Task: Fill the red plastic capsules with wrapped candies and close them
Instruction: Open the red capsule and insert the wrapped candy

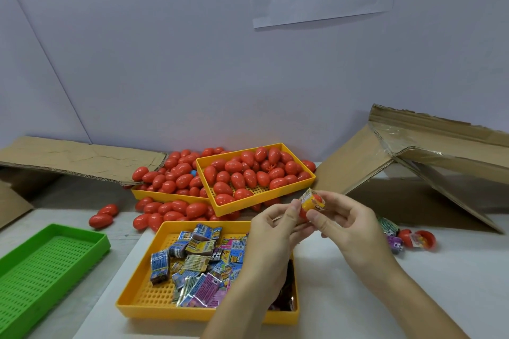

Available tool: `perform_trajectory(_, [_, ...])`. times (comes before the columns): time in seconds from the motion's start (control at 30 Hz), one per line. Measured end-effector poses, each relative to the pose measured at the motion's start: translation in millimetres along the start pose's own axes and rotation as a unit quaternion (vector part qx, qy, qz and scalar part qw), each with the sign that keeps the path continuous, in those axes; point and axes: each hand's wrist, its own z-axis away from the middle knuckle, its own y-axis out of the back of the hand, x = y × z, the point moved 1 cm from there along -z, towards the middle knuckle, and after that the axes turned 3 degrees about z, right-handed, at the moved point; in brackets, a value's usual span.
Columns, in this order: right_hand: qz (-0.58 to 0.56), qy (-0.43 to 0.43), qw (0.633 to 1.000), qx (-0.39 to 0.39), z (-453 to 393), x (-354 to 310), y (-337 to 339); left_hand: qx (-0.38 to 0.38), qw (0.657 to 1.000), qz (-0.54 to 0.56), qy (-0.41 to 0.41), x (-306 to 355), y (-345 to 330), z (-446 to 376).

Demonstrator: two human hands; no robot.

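Head view: above the candy tray [137, 298], our left hand [271, 231] and right hand [349, 224] pinch a wrapped candy [312, 200] into a red capsule half [303, 212]; capping likely follows.

Your candy tray [137, 287] sits on the tabletop [358, 297] directly before you, under your left hand [271, 231]. Behind it lies a tilted tray of capsules [259, 202], overlapping another tray [165, 196] to its left. An empty tray [49, 261] lies far left. A cardboard box [429, 157] stands right.
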Motion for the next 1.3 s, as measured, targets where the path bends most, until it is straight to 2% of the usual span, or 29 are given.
perform_trajectory(0.07, [-0.007,0.011,1.000,-0.015,0.9,-0.8,-1.6,-0.016,1.000,0.003,0.012,-0.6,-3.0,1.8])
perform_trajectory(0.17, [-0.006,0.030,0.999,0.016,2.3,-1.7,-3.6,-0.038,0.998,0.025,0.034,-2.1,-5.4,3.8])
perform_trajectory(0.4, [0.167,0.114,0.978,0.046,2.9,-9.4,-0.4,-0.036,0.998,0.016,0.048,-3.9,-5.8,3.9])
perform_trajectory(0.5, [0.221,0.148,0.963,0.053,2.4,-11.2,1.5,0.024,0.993,-0.117,-0.025,-5.7,-5.2,2.4])
perform_trajectory(0.57, [0.239,0.158,0.957,0.049,2.1,-10.4,1.4,0.053,0.966,-0.225,-0.117,-3.5,-4.0,1.8])
perform_trajectory(0.67, [0.258,0.170,0.951,0.028,2.3,-4.2,-2.0,0.011,0.946,-0.287,-0.153,-0.6,-6.1,4.6])
perform_trajectory(0.77, [0.269,0.167,0.949,0.014,2.8,2.0,-4.8,0.014,0.941,-0.307,-0.143,0.0,-5.2,6.0])
perform_trajectory(1.0, [0.283,0.173,0.943,0.009,0.7,2.3,1.1,0.002,0.960,-0.269,-0.077,-3.3,-5.9,5.0])
perform_trajectory(1.17, [0.311,0.176,0.934,0.011,-0.1,3.5,5.3,0.002,0.939,-0.333,-0.087,-5.8,-6.7,6.2])
perform_trajectory(1.3, [0.331,0.174,0.927,0.015,-0.2,4.0,5.5,-0.002,0.943,-0.322,-0.085,-6.6,-7.4,5.9])
